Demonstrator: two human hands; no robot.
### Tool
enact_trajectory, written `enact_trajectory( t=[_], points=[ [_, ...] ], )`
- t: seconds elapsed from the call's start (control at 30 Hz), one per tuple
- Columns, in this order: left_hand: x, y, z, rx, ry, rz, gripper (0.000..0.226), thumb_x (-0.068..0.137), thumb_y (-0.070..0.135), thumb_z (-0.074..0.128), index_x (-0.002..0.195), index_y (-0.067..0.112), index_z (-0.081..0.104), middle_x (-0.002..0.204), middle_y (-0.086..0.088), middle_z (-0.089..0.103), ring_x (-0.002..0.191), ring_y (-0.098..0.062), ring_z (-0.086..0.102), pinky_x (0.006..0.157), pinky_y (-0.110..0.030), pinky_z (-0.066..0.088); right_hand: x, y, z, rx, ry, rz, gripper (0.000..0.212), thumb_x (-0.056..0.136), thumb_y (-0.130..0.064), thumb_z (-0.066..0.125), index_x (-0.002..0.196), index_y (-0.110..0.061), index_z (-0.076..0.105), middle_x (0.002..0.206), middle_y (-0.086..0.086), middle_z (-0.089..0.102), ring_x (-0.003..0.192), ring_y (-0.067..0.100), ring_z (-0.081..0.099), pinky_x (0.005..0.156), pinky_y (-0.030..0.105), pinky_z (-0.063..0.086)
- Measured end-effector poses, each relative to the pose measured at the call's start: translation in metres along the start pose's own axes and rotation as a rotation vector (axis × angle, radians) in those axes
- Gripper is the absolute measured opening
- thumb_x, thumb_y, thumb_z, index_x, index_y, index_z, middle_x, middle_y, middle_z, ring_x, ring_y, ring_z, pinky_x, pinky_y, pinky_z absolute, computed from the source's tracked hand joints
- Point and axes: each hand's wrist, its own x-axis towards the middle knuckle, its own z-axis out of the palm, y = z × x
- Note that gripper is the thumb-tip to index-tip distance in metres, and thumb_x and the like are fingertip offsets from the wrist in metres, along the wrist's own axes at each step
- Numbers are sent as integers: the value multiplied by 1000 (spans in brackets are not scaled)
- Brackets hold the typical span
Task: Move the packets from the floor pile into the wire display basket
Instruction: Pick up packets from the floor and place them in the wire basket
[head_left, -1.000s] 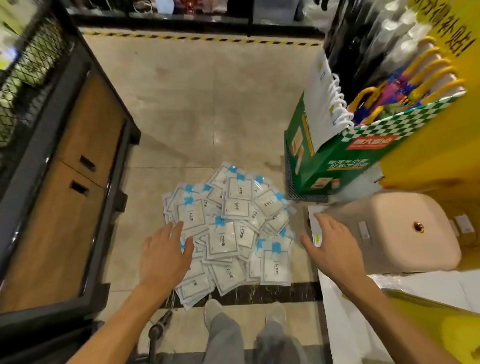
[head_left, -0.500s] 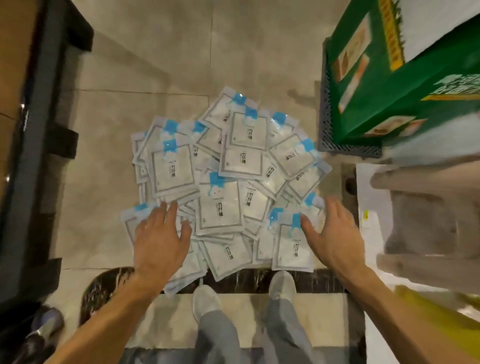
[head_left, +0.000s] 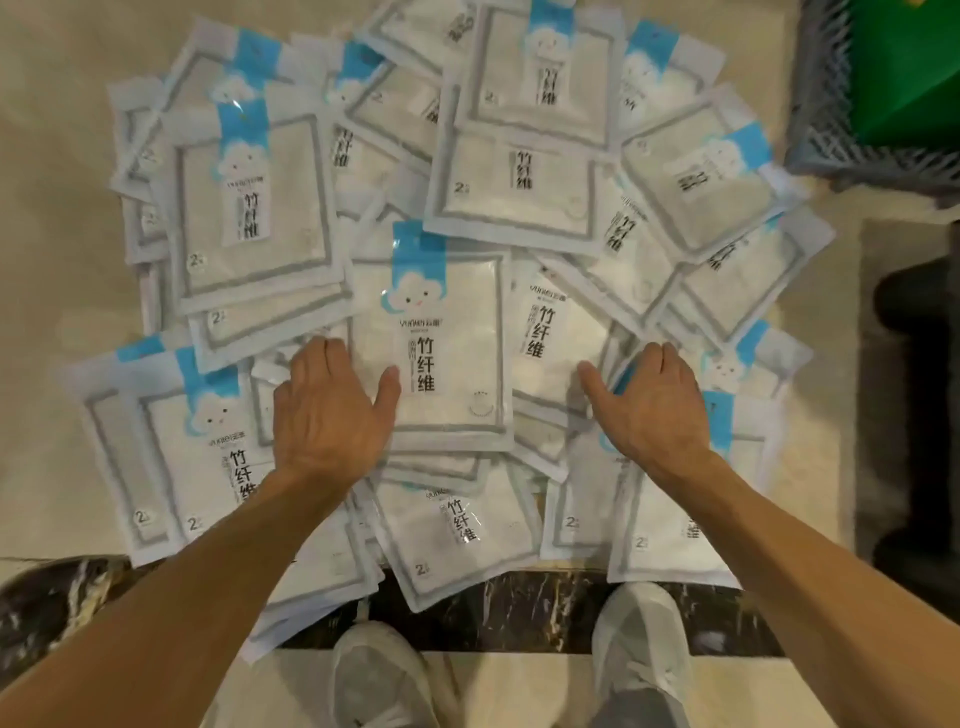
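Pile of packets (head_left: 447, 291) on the tiled floor (head_left: 52, 218) — flat white pouches, grey borders, blue cloud tabs, black characters, overlapping loosely. Left hand (head_left: 332, 415) lies palm-down on the pile's near-left part, fingers straight, thumb spread against 1 central packet (head_left: 447, 353). Right hand (head_left: 652, 410) rests palm-down further right — fingers together, thumb out. 2 grey shoes (head_left: 382, 680) touch the pile's near edge.

Beige polished floor tiles (head_left: 57, 218) spread out ahead of the hands and to their left. Nearer than the hands, a dark marbled strip (head_left: 519, 608) crosses the floor, with paler tile (head_left: 524, 691) beyond it. Ahead and right stands a grey plastic crate (head_left: 826, 104) holding a green box (head_left: 909, 67).
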Motion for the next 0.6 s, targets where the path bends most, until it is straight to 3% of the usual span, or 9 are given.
enact_trajectory(
  t=[0.13,0.3,0.47,0.6],
  points=[
    [16,4,29,-94,175,-19,88,95,66,48,154,4,26,157,-15,31,146,-33,26,116,-52,24,19,-21,34,106,-2,157,130,81,-92,34,159,8,6,170,24,4,158,33,2,129,47,0],
    [30,-2,33,-210,248,-67,96,84,73,61,151,10,32,150,-16,34,140,-35,29,114,-51,22,33,-41,49,298,51,289,141,72,-97,43,160,4,-1,170,20,-7,159,29,-11,127,50,-10],
    [43,3,19,-476,201,-190,89,71,59,84,134,10,45,136,-7,43,133,-28,36,116,-42,30,41,-36,53,407,102,257,122,85,-77,58,160,3,6,171,19,-4,159,28,-9,127,46,-11],
    [38,6,11,-634,104,-297,82,68,48,92,127,13,46,127,-3,56,118,-25,55,102,-45,50,35,-22,48,608,190,225,111,85,-53,78,160,3,17,169,18,20,157,30,14,129,45,11]
  ],
)
